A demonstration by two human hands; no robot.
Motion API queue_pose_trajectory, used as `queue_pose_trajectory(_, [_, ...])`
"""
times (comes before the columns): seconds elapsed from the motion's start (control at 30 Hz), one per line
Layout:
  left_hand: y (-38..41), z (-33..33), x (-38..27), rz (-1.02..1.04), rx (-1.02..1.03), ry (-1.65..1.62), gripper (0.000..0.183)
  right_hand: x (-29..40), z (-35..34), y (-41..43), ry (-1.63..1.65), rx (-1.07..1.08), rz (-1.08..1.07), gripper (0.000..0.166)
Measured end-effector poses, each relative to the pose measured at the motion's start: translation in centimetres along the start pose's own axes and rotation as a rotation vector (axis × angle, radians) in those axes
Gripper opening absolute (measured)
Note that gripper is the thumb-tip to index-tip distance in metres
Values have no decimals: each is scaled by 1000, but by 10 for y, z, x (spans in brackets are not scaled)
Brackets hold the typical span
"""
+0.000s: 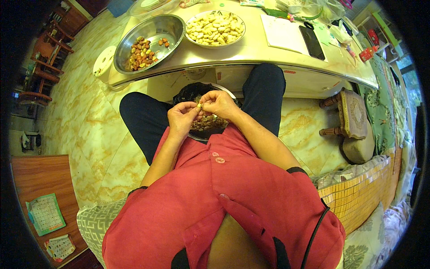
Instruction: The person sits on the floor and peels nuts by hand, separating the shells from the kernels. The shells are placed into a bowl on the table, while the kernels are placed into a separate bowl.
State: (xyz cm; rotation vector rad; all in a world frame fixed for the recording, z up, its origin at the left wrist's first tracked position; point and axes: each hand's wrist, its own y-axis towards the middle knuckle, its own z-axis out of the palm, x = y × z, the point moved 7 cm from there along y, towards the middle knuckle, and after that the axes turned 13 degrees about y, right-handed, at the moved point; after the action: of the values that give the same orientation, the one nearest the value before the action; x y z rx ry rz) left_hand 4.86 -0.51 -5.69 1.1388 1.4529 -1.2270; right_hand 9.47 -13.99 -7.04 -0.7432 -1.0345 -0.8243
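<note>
Between my knees, my left hand (181, 117) and my right hand (219, 105) meet at the fingertips, pinching one small pale yellow bean (199, 105) between them. Below them stands a bin lined with a black plastic bag (191, 90), holding brown husks (209, 123). On the table ahead, a steel basin (158, 27) at the left holds brown and greenish unpeeled beans (141, 53). Touching or close beside it, a white bowl with a patterned rim (215, 45) is heaped with pale peeled beans (215, 28).
The table edge (208, 64) runs just past my knees. Paper sheets (280, 33) and a black phone (311, 42) lie at its right. A white round container (105, 62) stands by its left end. A carved wooden stool (352, 113) is on the floor at right.
</note>
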Motion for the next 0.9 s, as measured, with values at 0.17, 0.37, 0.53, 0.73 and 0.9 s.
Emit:
queue_pose_trajectory(0.17, [-1,2,0,-2,3,-48,11,1,-1,-2,0,-10,22,12])
queue_pose_trajectory(0.37, [-1,3,1,-29,41,-102,12,6,-1,-2,-88,-30,-8,12])
queue_pose_trajectory(0.53, [-1,3,2,-99,57,-168,13,14,-5,-5,-280,-69,-118,9])
queue_pose_trajectory(0.73, [1,-14,-9,-12,-15,57,17,21,-14,-1,-322,-136,-174,10])
queue_pose_trajectory(0.9, [1,-17,-33,122,-34,397,13,16,-15,-3,-414,-97,-146,16])
